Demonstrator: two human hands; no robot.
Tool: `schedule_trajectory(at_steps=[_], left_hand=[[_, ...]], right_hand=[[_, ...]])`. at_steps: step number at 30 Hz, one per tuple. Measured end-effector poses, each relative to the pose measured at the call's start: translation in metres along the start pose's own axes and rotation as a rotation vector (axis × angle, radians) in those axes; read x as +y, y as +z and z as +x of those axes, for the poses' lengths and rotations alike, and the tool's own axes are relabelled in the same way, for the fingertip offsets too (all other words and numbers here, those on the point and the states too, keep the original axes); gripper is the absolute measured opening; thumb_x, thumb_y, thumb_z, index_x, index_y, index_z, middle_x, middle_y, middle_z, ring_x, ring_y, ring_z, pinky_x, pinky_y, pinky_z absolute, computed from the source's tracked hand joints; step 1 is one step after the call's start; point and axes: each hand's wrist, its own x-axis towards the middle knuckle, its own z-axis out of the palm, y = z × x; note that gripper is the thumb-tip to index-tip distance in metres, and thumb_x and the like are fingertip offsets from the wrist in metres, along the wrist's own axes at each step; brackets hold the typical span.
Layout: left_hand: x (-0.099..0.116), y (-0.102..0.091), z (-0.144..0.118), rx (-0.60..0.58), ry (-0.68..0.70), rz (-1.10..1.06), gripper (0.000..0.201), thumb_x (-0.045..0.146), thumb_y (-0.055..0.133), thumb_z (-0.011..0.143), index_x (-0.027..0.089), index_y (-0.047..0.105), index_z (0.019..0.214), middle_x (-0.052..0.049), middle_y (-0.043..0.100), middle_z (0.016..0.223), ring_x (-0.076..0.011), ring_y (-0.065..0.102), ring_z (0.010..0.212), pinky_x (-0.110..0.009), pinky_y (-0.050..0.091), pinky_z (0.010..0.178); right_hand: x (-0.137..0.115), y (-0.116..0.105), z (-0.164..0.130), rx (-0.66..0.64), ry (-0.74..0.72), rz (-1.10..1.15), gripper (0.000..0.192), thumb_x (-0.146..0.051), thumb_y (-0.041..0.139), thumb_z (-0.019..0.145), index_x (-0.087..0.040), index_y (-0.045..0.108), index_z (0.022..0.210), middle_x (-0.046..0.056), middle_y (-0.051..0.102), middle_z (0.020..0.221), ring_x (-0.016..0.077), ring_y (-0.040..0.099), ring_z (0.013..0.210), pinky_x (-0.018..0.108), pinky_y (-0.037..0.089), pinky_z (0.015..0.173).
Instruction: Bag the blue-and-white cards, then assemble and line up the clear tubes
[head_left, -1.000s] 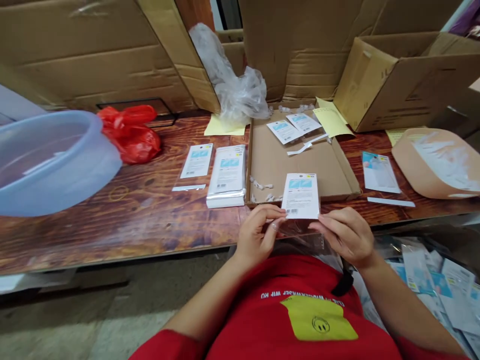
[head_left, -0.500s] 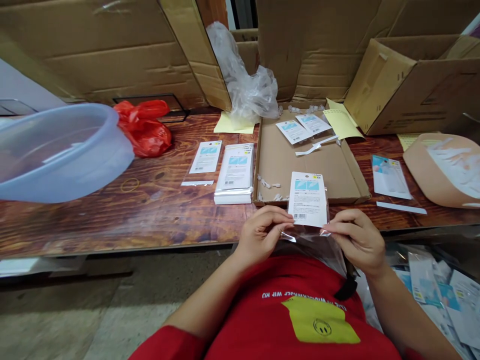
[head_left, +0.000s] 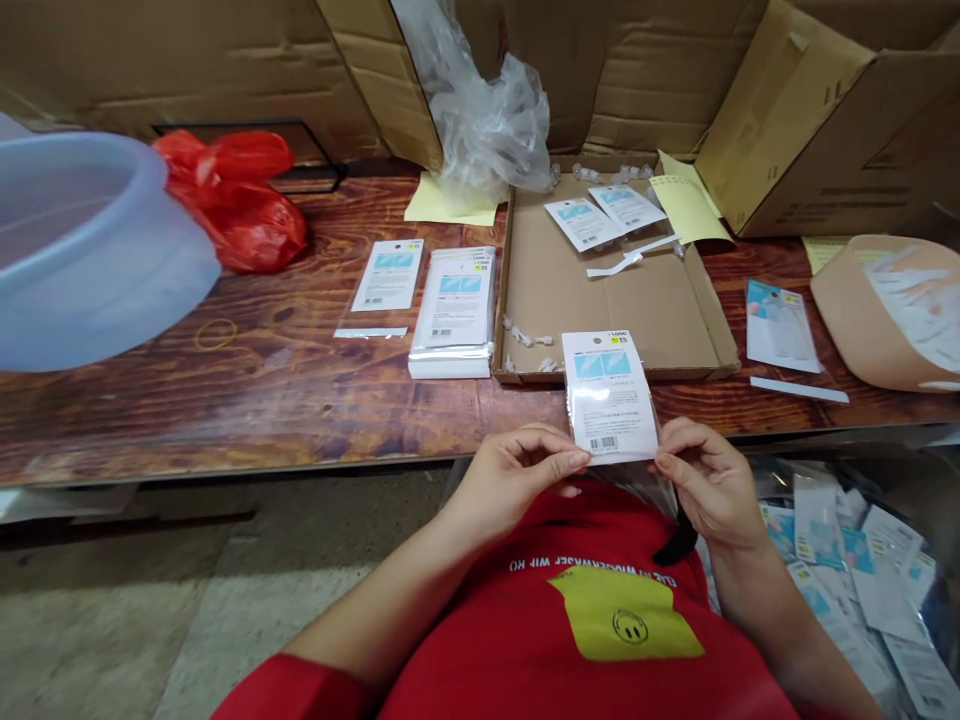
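Observation:
Between both hands I hold a carded packet [head_left: 609,400] in a clear plastic sleeve, its printed white side with blue pictures and a barcode facing me. My left hand [head_left: 517,475] pinches the lower left corner between thumb and fingers. At the lower right corner, my right hand [head_left: 709,480] pinches the sleeve too. Just beyond the packet lies a shallow cardboard tray [head_left: 622,315] with two printed cards [head_left: 581,224], a white strip [head_left: 626,262] and small clear plastic pieces [head_left: 529,335] in it. Left of the tray sits a stack of sleeved cards [head_left: 454,310].
A blue plastic tub [head_left: 97,260] and a red bag [head_left: 236,205] stand at the left. On the right are a single packet [head_left: 781,325], a beige bin [head_left: 844,310] of white strips, and a cardboard box [head_left: 825,140]. Several packets [head_left: 862,580] lie below the table edge.
The sleeve's loose bottom flap now lies folded out of sight at the packet's lower edge. Both hands keep their pinch on the lower corners. The view has tilted downward.

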Motion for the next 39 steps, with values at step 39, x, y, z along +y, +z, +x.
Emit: schedule_trajectory(at_steps=[39], left_hand=[[-0.014,0.020,0.015,0.303,0.006,-0.169,0.024,0.028,0.092,0.053,0.016,0.072,0.060,-0.001,0.074,0.063,-0.0088,0.068,0.056,-0.020,0.061,0.063]], right_hand=[[-0.009,0.010,0.007,0.246,0.285,-0.149,0.030,-0.039,0.084,0.074,-0.019,0.061,0.072,-0.004,0.059,0.068,0.0077,0.053,0.051,0.021,0.043,0.048]])
